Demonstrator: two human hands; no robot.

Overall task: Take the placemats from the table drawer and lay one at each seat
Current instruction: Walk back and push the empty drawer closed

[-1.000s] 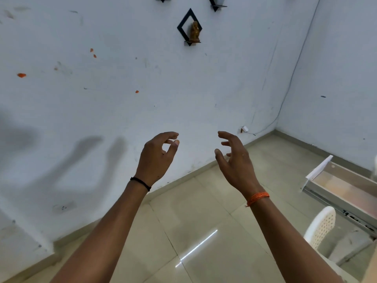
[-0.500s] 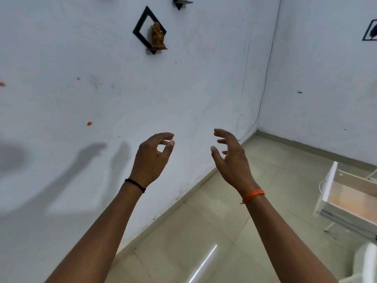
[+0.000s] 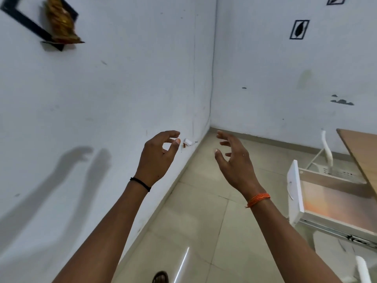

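Note:
My left hand (image 3: 158,157) and my right hand (image 3: 234,160) are raised in front of me over the floor, fingers spread and curled, both holding nothing. At the right a white table drawer (image 3: 294,199) stands pulled out, its pale wooden bottom bare as far as I can see. The brown wooden table top (image 3: 363,152) lies above it at the right edge. No placemat is in view.
White walls meet in a corner ahead. A small figure on a black diamond-shaped shelf (image 3: 59,23) hangs on the left wall. Part of a white plastic chair (image 3: 363,268) shows at the lower right. The floor is beige tile.
The view has swung to the right, so the drawer and table top now show larger. Both hands keep the same raised, spread pose.

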